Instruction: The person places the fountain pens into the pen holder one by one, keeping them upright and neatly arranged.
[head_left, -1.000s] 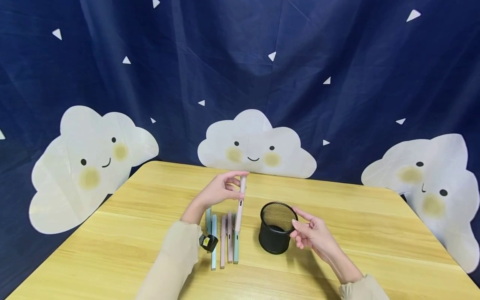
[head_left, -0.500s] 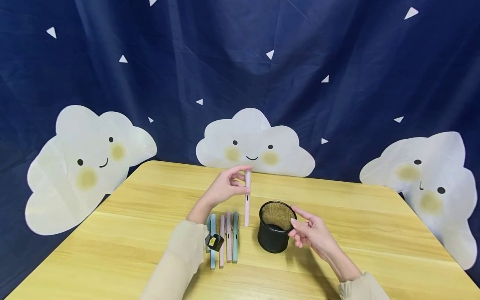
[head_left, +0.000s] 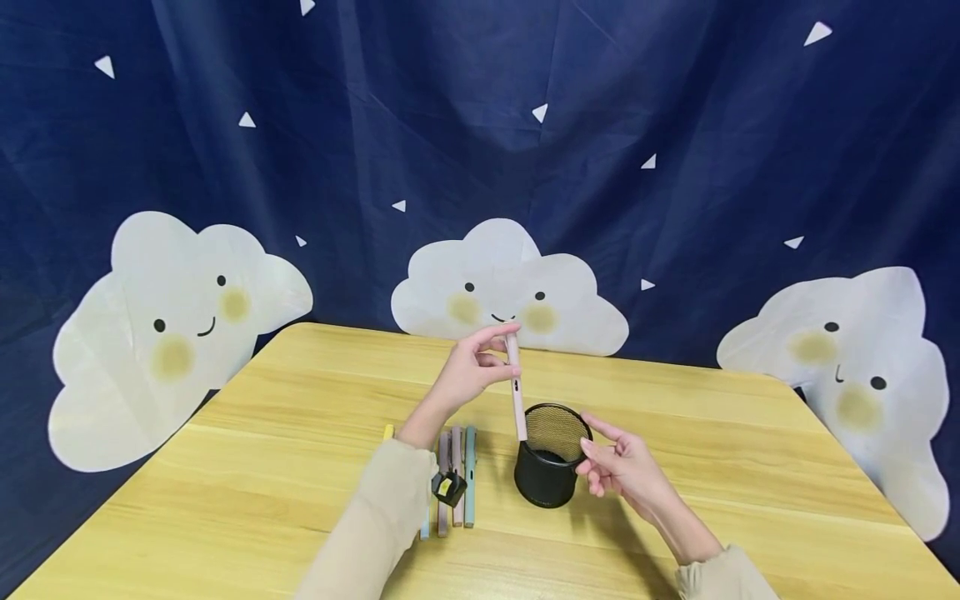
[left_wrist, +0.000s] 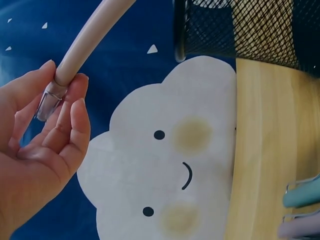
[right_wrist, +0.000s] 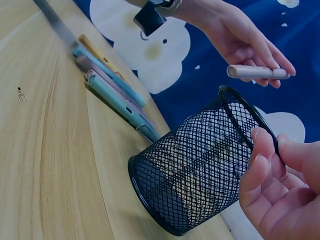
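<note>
My left hand (head_left: pixel 477 367) pinches a pale pink pen (head_left: pixel 518 404) by its capped end and holds it nearly upright. The pen's lower end hangs by the left rim of a black mesh pen holder (head_left: pixel 546 482); the right wrist view shows it apart from the rim. My right hand (head_left: pixel 621 467) grips the holder's right rim between thumb and fingers, while the holder stands upright on the table. Left of the holder lie a teal pen (head_left: pixel 470 487), a pink pen (head_left: pixel 457 508) and a mauve pen (head_left: pixel 442 521). A blue pen (right_wrist: pixel 110 77) and a yellow pen (right_wrist: pixel 95 47) are partly hidden behind my left arm in the head view.
Everything stands on a light wooden table (head_left: pixel 262 467) with rounded far corners. Behind its far edge hangs a dark blue curtain (head_left: pixel 337 150) printed with clouds and triangles. A small black device (head_left: pixel 449 488) sits on my left wrist, above the lying pens.
My left hand has carried the pale pink pen rightwards from above the lying pens to the holder's left rim. My right hand and the holder have stayed in place.
</note>
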